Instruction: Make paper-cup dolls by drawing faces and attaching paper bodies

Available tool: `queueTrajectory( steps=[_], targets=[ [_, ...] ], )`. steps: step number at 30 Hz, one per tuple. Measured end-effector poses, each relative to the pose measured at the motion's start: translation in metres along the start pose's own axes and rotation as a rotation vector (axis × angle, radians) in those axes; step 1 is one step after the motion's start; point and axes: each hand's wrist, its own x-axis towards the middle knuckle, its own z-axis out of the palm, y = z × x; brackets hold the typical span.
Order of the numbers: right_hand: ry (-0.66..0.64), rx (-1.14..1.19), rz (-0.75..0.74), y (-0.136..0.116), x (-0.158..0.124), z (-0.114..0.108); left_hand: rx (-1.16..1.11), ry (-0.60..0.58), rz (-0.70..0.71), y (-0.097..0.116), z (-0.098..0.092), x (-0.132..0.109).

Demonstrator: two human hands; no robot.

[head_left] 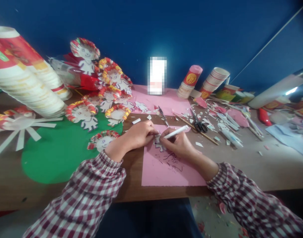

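My right hand (178, 143) is closed around a white pen (176, 131), its tip side down by a small white paper cutout (160, 145). The cutout lies on a pink sheet (151, 172) that carries black scribbled marks. With its fingers pressed together, my left hand (141, 134) pinches the cutout's upper edge; the fingers hide part of it. To the left of that hand, a finished-looking paper doll head with a red and yellow curled rim (102, 141) rests on a green paper piece (52, 158).
Stacked paper cups (29, 79) lean at the left, with several paper-cup dolls (114, 77) behind the green piece. Black scissors (199, 125), a wooden stick (208, 138) and paper scraps lie right. More cups (216, 79) and a bright blurred rectangle (156, 75) stand by the blue wall.
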Motion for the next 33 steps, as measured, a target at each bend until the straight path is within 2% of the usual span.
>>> queueTrajectory(
  steps=[26,33],
  targets=[
    [-0.018,0.043,0.019,-0.0022,-0.0008,0.0005,0.015,-0.005,-0.013,0.0028,-0.0019,0.0000],
    [0.020,0.073,0.013,0.0007,0.0003,0.0004,0.009,-0.005,-0.011,0.0013,-0.0009,0.0002]
  ],
)
